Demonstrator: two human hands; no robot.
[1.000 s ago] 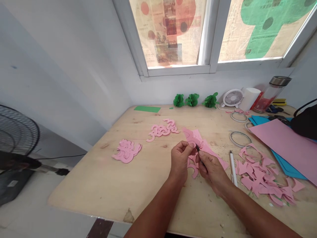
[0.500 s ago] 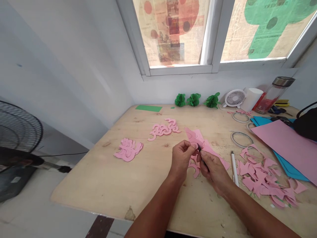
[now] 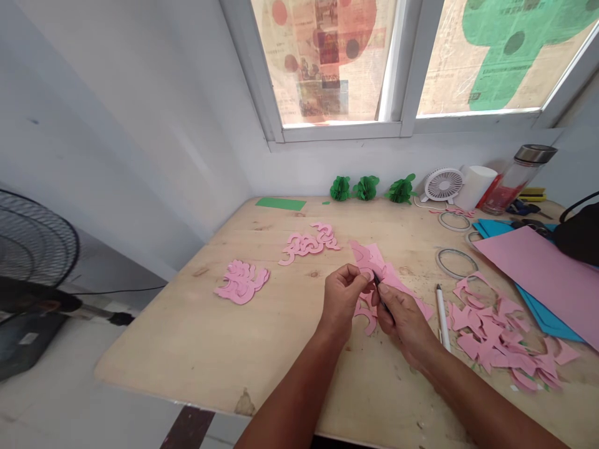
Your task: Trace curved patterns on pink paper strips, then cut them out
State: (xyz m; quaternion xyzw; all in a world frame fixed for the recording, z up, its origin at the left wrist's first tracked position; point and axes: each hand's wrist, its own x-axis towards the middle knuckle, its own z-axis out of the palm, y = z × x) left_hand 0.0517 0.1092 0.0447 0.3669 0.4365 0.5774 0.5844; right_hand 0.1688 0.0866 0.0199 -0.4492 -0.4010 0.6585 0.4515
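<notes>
My left hand (image 3: 344, 296) pinches a small curved piece of pink paper (image 3: 366, 273) between thumb and fingers. Closed around a slim black tool (image 3: 380, 293), my right hand (image 3: 403, 315) keeps its tip against that paper; the fingers hide most of it, so its kind cannot be made out. Beneath and behind both hands lies a strip of pink paper (image 3: 412, 292) with curved outlines. A cut pink arc (image 3: 367, 321) rests just below the fingers. Further left are a cluster of pink curved cut-outs (image 3: 306, 242) and a stack of scalloped pink pieces (image 3: 241, 284).
Right of my hands lie a white pen (image 3: 442, 318), pink scraps (image 3: 503, 340), tape rings (image 3: 456, 263) and pink and blue sheets (image 3: 545, 268). Along the wall stand green paper ornaments (image 3: 365, 188), a small white fan (image 3: 443, 185) and a bottle (image 3: 517, 178). A floor fan (image 3: 35, 249) is left.
Almost nothing differs. Both hands stay at the same spot with the paper and the black tool; the view has shifted very slightly.
</notes>
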